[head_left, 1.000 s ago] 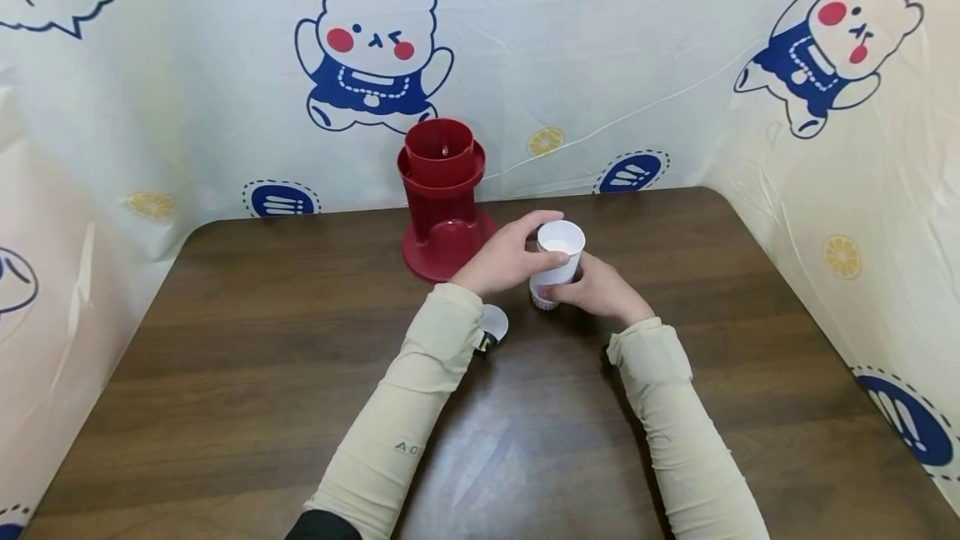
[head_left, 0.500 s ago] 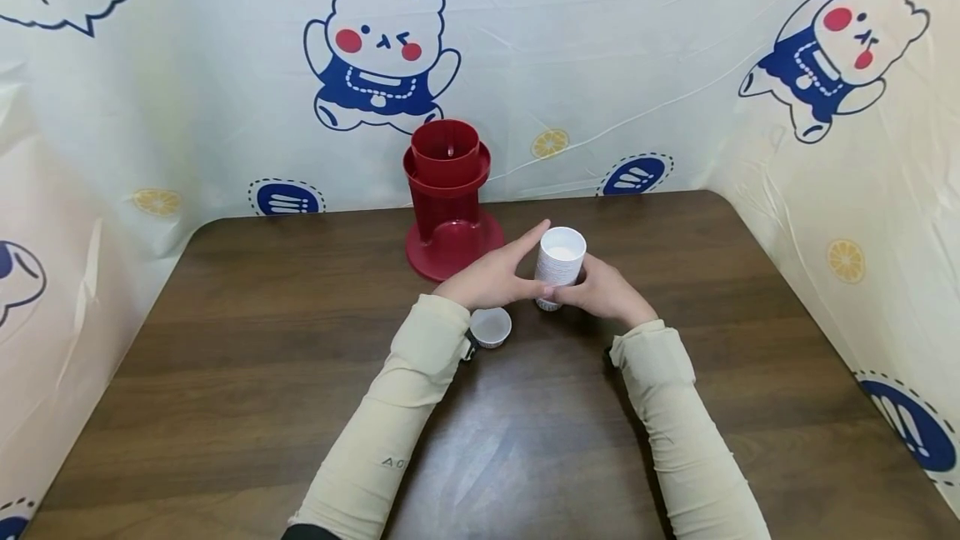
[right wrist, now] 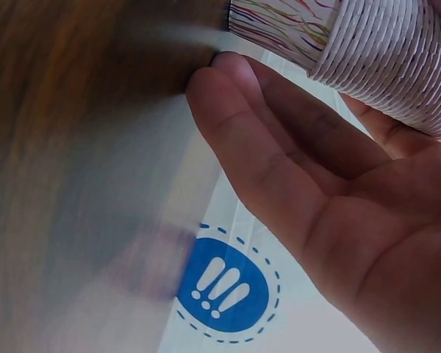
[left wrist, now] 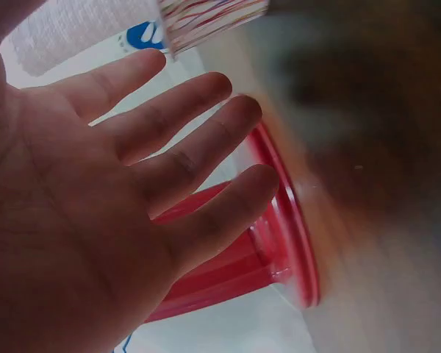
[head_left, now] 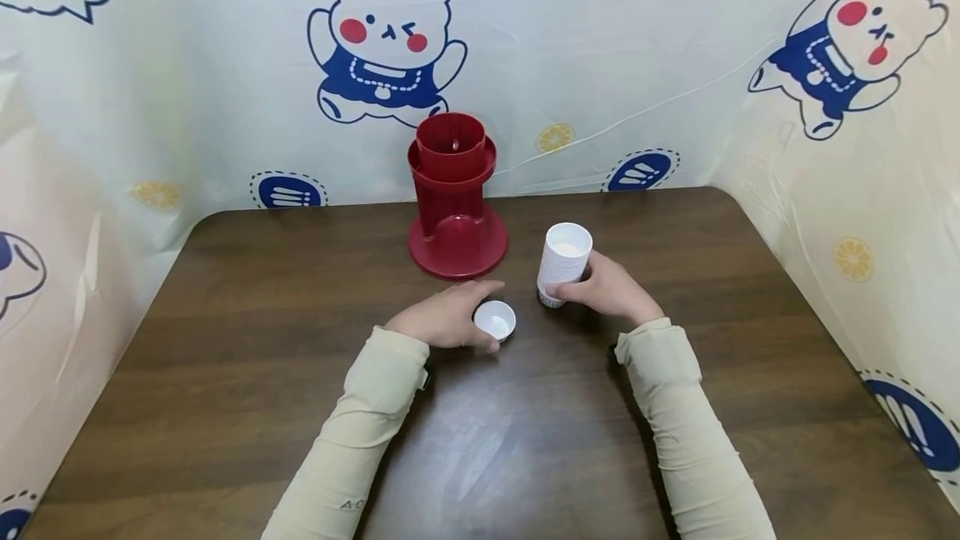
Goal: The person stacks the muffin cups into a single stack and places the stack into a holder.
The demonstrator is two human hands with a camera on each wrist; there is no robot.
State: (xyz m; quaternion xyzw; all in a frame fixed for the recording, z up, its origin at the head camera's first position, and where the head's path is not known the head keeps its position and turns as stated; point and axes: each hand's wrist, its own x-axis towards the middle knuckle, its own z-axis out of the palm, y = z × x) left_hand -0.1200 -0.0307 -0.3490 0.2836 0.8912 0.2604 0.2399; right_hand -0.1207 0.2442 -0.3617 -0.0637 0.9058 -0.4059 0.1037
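My right hand point(head_left: 600, 290) grips the lower part of an upright stack of white paper cups point(head_left: 564, 261) standing on the table. In the right wrist view the ribbed stack point(right wrist: 382, 51) lies against the fingers of that hand point(right wrist: 316, 198). A single small white cup point(head_left: 495, 321) stands upright on the table to the left of the stack. My left hand point(head_left: 450, 319) rests right beside it, fingers reaching round its far side. The left wrist view shows that hand point(left wrist: 132, 191) with straight, spread fingers and nothing in the palm.
A red cup dispenser point(head_left: 453, 198) stands at the back of the brown wooden table point(head_left: 262, 315), just beyond both hands; it also shows in the left wrist view point(left wrist: 257, 250). Cartoon-printed sheeting point(head_left: 675, 65) walls in the back and both sides.
My left hand has let go of the top of the stack and moved down and left to the single cup. The right hand keeps its hold on the stack.
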